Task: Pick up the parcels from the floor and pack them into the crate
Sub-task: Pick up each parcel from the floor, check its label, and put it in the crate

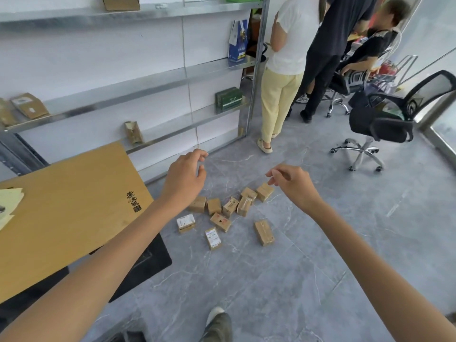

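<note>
Several small brown cardboard parcels (220, 222) lie scattered on the grey floor ahead of me; two show white labels, such as one (212, 238). A longer taped parcel (264, 232) lies apart to the right. My left hand (183, 178) hangs above the left end of the cluster, fingers loosely curled and empty. My right hand (292, 185) hovers over the rightmost parcel (265, 191), fingers bent, holding nothing. A dark container (148, 262), partly hidden under a large tan cardboard sheet (74, 213), sits at my left; whether it is the crate I cannot tell.
A metal shelving unit (148, 87) with a few packages lines the wall on the left. Two people (283, 70) stand at the back, a third sits. An office chair (385, 119) stands at the right. My shoe (217, 324) shows at the bottom.
</note>
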Tool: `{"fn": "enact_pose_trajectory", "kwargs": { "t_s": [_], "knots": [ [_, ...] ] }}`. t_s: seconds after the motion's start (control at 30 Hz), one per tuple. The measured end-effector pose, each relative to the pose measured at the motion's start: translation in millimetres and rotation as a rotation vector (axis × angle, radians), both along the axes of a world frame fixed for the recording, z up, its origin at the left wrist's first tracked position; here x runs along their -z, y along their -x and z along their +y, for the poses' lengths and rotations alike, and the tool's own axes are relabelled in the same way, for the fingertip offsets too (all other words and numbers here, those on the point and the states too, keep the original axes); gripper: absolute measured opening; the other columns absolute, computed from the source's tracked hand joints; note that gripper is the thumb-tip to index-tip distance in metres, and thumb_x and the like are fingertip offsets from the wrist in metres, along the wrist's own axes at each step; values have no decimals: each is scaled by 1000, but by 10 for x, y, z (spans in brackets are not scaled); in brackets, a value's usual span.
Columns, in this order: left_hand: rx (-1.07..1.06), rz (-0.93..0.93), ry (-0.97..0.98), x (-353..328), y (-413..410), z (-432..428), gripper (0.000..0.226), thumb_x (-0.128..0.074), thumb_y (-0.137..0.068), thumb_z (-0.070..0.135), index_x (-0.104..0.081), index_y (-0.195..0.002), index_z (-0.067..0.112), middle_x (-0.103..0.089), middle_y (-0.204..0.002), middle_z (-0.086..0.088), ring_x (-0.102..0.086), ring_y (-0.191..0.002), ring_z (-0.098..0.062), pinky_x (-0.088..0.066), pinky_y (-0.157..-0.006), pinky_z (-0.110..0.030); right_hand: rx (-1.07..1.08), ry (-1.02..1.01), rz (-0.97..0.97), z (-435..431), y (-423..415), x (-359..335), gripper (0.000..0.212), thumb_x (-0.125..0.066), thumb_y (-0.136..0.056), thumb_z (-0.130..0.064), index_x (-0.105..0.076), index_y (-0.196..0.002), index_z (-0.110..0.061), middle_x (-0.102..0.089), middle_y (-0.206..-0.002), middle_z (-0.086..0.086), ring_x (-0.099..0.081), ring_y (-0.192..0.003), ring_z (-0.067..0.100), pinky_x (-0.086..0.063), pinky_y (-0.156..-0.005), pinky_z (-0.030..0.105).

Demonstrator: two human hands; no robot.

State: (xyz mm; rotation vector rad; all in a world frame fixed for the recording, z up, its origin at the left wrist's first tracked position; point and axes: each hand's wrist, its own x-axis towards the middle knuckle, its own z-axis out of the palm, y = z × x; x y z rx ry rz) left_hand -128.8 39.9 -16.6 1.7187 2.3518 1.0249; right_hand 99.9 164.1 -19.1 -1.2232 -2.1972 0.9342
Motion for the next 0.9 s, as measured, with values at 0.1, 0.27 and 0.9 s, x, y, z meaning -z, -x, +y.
{"fn": "enact_pose_trajectory", "kwargs": {
  "t_s": [0.1, 0.27, 0.9],
  "knots": [
    [-29, -32, 28, 147, 206, 301, 29, -45, -95, 12, -52, -123, 16, -60, -119, 1, -53, -111, -16, -42, -92, -30, -10, 44, -17, 290, 186, 106, 24, -44, -98, -16, -68, -94, -13, -70, -83, 0, -60, -74, 5, -46, -64, 12],
    [-72, -79, 45, 364, 683, 877, 29, -45, -94, 11, -53, -122, 16, -61, -117, 1, -54, -109, -18, -44, -91, -33, -36, 68, -84, 955, 705, 264, 24, -44, -98, -18, -67, -92, -16, -70, -83, -2, -57, -70, -1, -41, -57, 7],
    [-215, -175, 190, 1019, 2350, 2876, 30, -45, -95, 14, -53, -123, 16, -63, -117, 1, -58, -108, -15, -46, -92, -32, -139, 365, -208, 3276, 2467, 1098, 22, -45, -98, -14, -65, -87, -13, -67, -75, -2, -64, -85, 36, -48, -75, 34]
  ]
}}
